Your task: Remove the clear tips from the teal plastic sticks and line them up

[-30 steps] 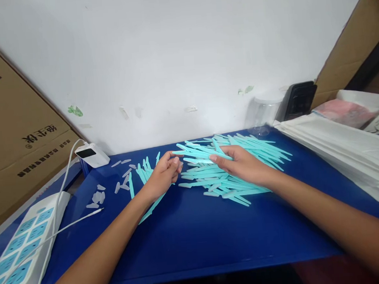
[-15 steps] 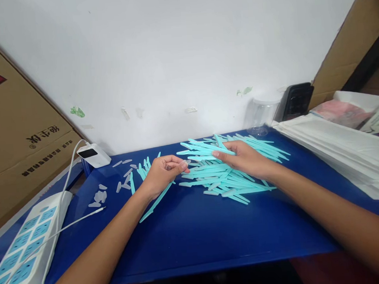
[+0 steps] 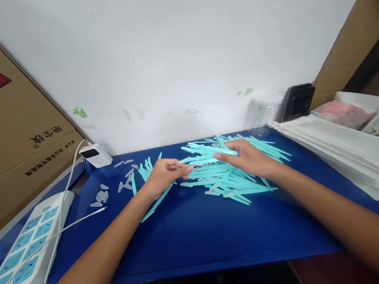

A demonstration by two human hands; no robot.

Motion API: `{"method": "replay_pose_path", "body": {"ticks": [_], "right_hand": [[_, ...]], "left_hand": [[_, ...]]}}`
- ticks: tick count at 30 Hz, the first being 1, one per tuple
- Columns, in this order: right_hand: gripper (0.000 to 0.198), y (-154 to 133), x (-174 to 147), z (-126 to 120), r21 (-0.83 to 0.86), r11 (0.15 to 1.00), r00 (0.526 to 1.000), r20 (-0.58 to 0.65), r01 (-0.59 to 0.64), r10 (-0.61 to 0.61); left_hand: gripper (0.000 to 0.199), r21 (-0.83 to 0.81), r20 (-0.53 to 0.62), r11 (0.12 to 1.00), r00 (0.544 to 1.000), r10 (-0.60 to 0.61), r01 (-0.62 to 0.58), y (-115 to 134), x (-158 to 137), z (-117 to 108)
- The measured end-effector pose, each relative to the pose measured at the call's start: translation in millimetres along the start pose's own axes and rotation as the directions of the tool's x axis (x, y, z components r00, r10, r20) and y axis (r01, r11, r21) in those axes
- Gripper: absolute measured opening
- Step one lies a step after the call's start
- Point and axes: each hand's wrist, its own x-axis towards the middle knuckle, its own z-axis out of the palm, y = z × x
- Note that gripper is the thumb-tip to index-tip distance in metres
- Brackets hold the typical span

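Observation:
My right hand [image 3: 244, 157] is closed around a fanned bunch of teal eyebrow razors [image 3: 206, 150], their tips pointing left. My left hand [image 3: 170, 173] pinches with thumb and fingertips at the end of one of these razors; a small clear blade cover there is mostly hidden by the fingers. Below the right hand lies a large pile of teal eyebrow razors [image 3: 234, 186]. A smaller group of razors [image 3: 145, 169] rests behind and beside my left hand, one of them slanting out under the wrist. Loose clear blade covers [image 3: 101, 196] lie scattered farther left.
A white power strip [image 3: 25, 253] with cables and a small white device with a dark screen [image 3: 95, 155] occupy the left side. At the back right stand a clear jar [image 3: 262, 117] and a black object [image 3: 297, 102]. White stacked sheets [image 3: 342, 148] line the right edge of the blue table [image 3: 203, 240].
My left fingertips have moved slightly right and down, meeting the end of a razor in the held bunch. The right hand has stayed nearly still, and the view has shifted a little.

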Motion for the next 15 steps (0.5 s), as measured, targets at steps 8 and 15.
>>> {"method": "replay_pose_path", "body": {"ticks": [8,15], "right_hand": [[0.051,-0.7,-0.4,-5.1,-0.063,0.997,0.999,-0.013,0.035,-0.036],[0.047,-1.9,-2.1,1.9,-0.047,0.998,0.998,0.048,0.037,-0.035]], "left_hand": [[0.041,-0.087,0.052,0.996,0.998,-0.022,0.027,4.3,-0.5,-1.5],[0.04,-0.026,0.079,0.999,0.996,-0.033,0.036,6.2,-2.4,0.3]]}}
